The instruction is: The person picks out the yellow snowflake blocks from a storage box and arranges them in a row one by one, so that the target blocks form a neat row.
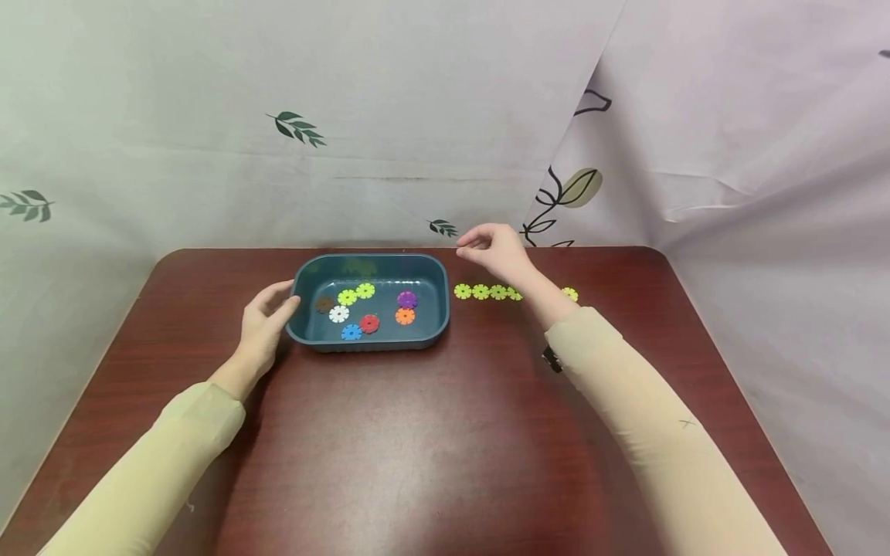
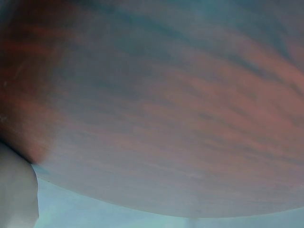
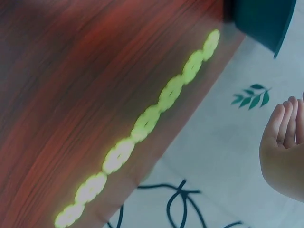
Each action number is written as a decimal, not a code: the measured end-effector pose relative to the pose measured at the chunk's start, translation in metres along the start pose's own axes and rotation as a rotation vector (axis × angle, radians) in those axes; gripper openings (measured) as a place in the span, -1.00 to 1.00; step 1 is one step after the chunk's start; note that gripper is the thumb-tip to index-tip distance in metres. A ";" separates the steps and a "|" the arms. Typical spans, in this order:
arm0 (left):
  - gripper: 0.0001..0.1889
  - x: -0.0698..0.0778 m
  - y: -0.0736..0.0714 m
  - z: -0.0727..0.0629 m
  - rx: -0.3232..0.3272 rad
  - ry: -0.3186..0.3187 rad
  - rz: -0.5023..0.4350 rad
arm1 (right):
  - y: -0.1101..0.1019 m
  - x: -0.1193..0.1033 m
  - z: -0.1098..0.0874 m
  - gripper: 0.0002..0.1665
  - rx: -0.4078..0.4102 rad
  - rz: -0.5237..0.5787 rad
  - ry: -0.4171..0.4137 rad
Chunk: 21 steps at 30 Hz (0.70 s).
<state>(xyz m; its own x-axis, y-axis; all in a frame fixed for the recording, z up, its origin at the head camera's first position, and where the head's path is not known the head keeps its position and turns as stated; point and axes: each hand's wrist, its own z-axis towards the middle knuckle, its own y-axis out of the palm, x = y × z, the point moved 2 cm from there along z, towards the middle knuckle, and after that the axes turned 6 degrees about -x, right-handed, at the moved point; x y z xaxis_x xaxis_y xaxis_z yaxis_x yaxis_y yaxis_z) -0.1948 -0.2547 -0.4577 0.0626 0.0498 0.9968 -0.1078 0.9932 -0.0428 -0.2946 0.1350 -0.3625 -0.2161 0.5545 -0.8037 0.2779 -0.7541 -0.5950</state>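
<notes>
My left hand point(image 1: 263, 330) grips the left side of a dark blue plastic tub point(image 1: 368, 345), thumb at the rim. Inside lie several notched flower-shaped discs: yellow-green point(image 1: 347, 297), brown point(image 1: 324, 305), white point(image 1: 338, 314), blue point(image 1: 351, 332), red point(image 1: 369, 323), purple point(image 1: 407, 300) and orange point(image 1: 405, 316). Above the table, just right of the tub, my right hand point(image 1: 497, 251) hovers with loosely bent fingers and no visible object. A straight row of yellow-green discs point(image 3: 145, 123) runs rightward from the tub, partly covered by my right forearm in the head view.
The dark red-brown wooden table point(image 1: 389, 432) meets a pale cloth backdrop point(image 1: 389, 154) printed with leaves. A black item point(image 1: 552, 359) shows beside the right sleeve. The left wrist view is blurred, mostly tabletop.
</notes>
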 end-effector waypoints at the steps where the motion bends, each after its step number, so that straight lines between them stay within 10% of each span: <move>1: -0.70 0.000 0.000 0.000 0.001 -0.003 0.001 | 0.003 -0.002 0.001 -0.76 -0.004 0.007 -0.003; 21: -0.71 0.000 0.001 0.000 0.006 -0.004 -0.025 | 0.068 -0.032 0.011 -0.80 -0.094 0.050 -0.060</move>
<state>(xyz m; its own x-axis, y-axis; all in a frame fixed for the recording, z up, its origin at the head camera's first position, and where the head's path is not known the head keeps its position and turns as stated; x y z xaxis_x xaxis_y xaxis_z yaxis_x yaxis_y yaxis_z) -0.1946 -0.2540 -0.4580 0.0609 0.0249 0.9978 -0.1127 0.9935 -0.0179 -0.2786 0.0620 -0.3775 -0.2548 0.4929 -0.8319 0.3756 -0.7423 -0.5548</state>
